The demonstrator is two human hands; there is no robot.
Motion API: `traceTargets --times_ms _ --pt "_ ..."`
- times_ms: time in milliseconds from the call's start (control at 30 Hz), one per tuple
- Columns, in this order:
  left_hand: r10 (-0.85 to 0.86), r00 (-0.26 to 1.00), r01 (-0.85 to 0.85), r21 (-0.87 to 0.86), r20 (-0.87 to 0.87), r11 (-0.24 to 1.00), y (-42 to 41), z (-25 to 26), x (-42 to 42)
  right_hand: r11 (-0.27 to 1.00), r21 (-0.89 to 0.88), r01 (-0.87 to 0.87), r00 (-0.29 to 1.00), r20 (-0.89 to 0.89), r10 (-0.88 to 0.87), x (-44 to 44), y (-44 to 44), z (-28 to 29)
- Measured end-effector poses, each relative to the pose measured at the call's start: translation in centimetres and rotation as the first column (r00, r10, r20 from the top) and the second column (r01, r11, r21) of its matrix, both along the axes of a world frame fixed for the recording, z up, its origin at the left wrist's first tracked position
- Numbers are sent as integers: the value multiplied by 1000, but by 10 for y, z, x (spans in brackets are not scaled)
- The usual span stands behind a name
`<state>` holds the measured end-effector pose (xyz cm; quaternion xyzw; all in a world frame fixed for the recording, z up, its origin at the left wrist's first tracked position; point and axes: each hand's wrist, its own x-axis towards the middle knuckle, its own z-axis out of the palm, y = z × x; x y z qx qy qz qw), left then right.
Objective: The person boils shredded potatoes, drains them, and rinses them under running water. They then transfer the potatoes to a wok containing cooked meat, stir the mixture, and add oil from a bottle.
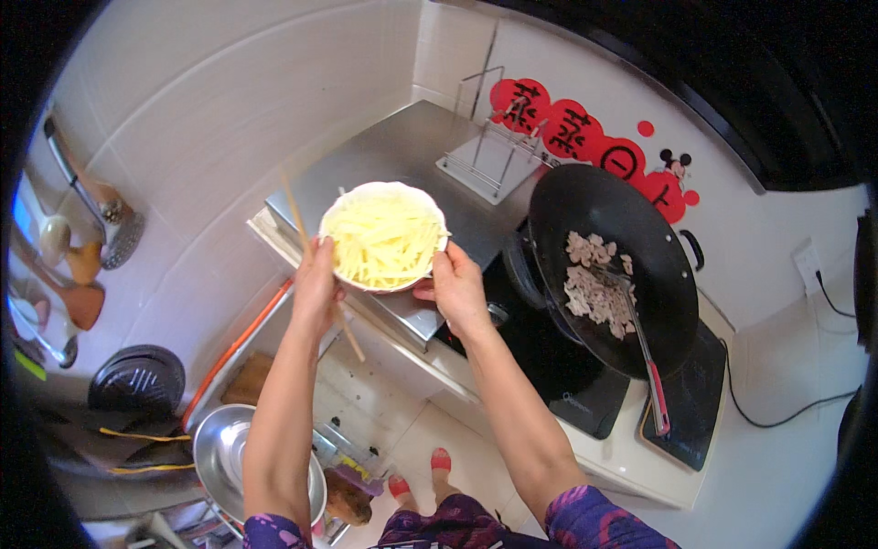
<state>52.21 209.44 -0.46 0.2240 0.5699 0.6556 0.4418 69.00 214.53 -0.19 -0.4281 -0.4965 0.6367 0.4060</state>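
Note:
Between my hands is a white bowl (pixel 328 208) heaped with pale yellow shredded strips (pixel 387 237), likely potato. My left hand (pixel 317 285) grips the bowl's left side, with wooden chopsticks (pixel 295 213) running through the same hand and slanting down to the right. My right hand (pixel 458 285) has its thumb on the right rim and its fingers underneath. Right of the bowl, a black wok (pixel 651 274) on the cooktop contains cooked-looking pieces of meat (pixel 597 302). A spatula (pixel 645 350) with a red and grey handle rests in the wok, its blade among the meat.
A wire rack (pixel 490 168) stands on the steel counter (pixel 391 141) by the wall. The black cooktop (pixel 583 405) lies under the wok, with a second black panel (pixel 686 405) to its right. A steel basin (pixel 219 446) sits low at left, below hanging utensils (pixel 82 302). A range hood (pixel 775 89) overhangs.

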Motion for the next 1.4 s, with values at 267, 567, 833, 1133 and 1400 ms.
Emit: traceTargets --times_ms 267,567,833,1133,1400 --pt "186 961 -213 118 205 970 -86 38 19 986 34 -164 986 -13 164 15 -75 46" --pt "-3 975 -33 158 224 987 -124 78 24 406 860 -309 451 508 -733 176 -146 110" --pt "-174 985 171 211 -7 962 -75 131 108 850 416 -325 80 907 -413 335 -121 96" --pt "-213 924 264 127 -317 956 13 136 214 731 498 -467 189 864 -467 428 -137 157" --pt "-23 407 165 48 -913 985 63 146 289 720 605 -340 355 791 -498 470 -100 105"
